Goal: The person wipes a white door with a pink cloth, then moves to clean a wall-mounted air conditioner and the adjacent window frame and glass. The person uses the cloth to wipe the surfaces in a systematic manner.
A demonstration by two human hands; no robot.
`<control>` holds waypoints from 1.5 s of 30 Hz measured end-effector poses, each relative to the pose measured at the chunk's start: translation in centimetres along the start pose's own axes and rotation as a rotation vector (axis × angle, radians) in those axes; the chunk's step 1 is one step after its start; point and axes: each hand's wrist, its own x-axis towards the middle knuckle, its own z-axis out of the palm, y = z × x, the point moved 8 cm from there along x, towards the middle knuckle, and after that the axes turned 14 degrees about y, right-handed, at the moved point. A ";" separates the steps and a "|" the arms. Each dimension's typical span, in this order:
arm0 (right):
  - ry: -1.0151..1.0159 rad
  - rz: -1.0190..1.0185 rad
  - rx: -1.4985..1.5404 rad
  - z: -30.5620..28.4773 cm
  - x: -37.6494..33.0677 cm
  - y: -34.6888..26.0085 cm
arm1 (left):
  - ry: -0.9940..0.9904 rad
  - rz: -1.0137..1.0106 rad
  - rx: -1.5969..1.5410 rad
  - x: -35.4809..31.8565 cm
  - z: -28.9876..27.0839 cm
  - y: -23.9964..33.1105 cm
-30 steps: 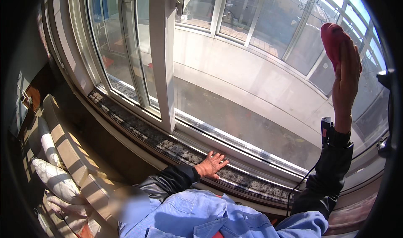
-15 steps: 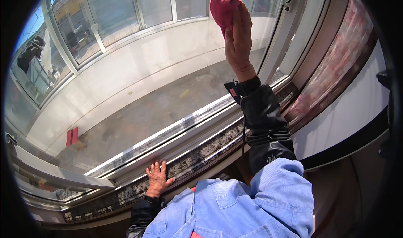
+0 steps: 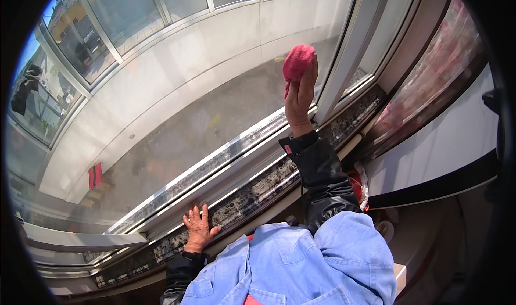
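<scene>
My right hand [image 3: 302, 96] is closed on a folded pink-red cloth [image 3: 299, 63], pressed against the window pane [image 3: 220, 117] near the frame at its right side. The arm reaches out in a black sleeve with a dark band at the wrist. Lower down on the left, my left hand [image 3: 199, 231] rests with fingers spread on the dark marbled windowsill [image 3: 236, 205], its fingertips at the white bottom rail [image 3: 177, 213]. Nothing is in that hand.
At the lower left, a white window sash [image 3: 80, 241] stands out from the frame. A pink-patterned curtain [image 3: 424, 84] hangs at the right beside a white curved surface [image 3: 446, 138]. Beyond the glass, a red-and-black object [image 3: 95, 176] lies by the low wall.
My right hand has moved down the pane with the cloth, from near the top edge toward the bottom rail. The left hand stays on the sill. The view has shifted slightly.
</scene>
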 end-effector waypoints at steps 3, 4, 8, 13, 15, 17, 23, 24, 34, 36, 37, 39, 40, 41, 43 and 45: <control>0.240 0.622 0.080 -2.1 4.1 7.4 | -0.014 -0.006 -0.009 0.1 -0.2 0.1; 0.219 0.454 0.107 -1.8 5.0 6.1 | -0.036 -0.017 -0.003 0.1 -0.1 0.1; 0.023 0.029 0.154 1.4 -1.2 -1.6 | -0.054 -0.016 0.015 0.3 -0.4 0.3; -0.313 -0.542 0.148 3.3 -10.6 -8.7 | -0.067 -0.004 0.027 0.3 -0.4 0.3; -0.129 -0.303 0.109 1.7 -8.8 -6.4 | -0.034 -0.006 0.027 0.2 -0.4 0.3; -0.017 0.110 0.198 0.9 -7.2 -2.9 | -0.006 0.006 0.015 0.0 -0.4 0.2; -0.232 -0.296 0.162 5.4 -14.7 -13.4 | 0.009 0.021 -0.018 0.1 -0.8 0.3; -0.303 -0.501 0.198 6.4 -17.6 -17.3 | 0.007 0.004 -0.038 0.1 -0.9 0.1; -0.162 -0.378 0.220 14.2 -12.5 -33.8 | 0.099 -0.318 -0.113 -6.6 -3.4 -8.4; -0.282 -0.611 0.258 15.4 -17.2 -39.1 | 0.106 -0.313 -0.058 -7.4 -3.6 -9.6; -0.401 -0.685 0.384 15.0 -20.2 -41.6 | 0.112 -0.301 -0.023 -7.6 -3.7 -9.9; -0.526 -0.856 0.498 14.3 -23.7 -45.4 | 0.106 -0.297 -0.051 -7.7 -3.4 -10.1; -0.569 -0.875 0.476 14.9 -23.5 -46.3 | 0.101 -0.296 -0.049 -7.7 -3.3 -10.1; -0.447 -0.842 0.510 14.4 -22.0 -47.3 | 0.125 -0.291 -0.043 -7.7 -3.5 -10.1; -0.251 -0.730 0.474 15.8 -17.0 -48.2 | 0.122 -0.306 -0.052 -7.9 -3.5 -10.1; -0.141 -0.628 0.324 18.3 -12.9 -48.7 | 0.118 -0.298 -0.059 -7.8 -3.5 -10.1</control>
